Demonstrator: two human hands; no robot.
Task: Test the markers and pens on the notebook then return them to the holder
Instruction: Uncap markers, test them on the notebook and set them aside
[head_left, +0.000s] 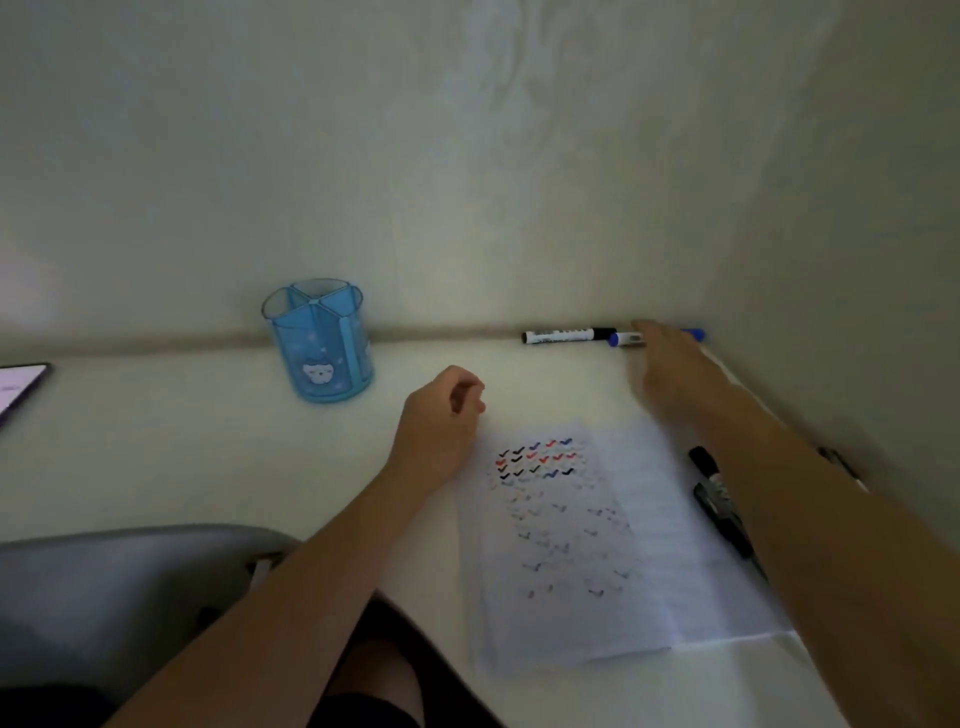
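Note:
An open notebook lies on the white table, its page covered with small black, red and blue check marks. A blue divided pen holder stands empty at the back left. Against the wall lie a black-capped marker and a blue marker. My right hand reaches over the blue marker with fingers spread, blurred, holding nothing that I can see. My left hand rests loosely curled at the notebook's top left corner, empty. Two black markers lie right of the notebook, partly under my right forearm.
A lit tablet or phone sits at the far left table edge. A grey chair is at lower left. Walls close the table at the back and right. Another pen lies along the right wall.

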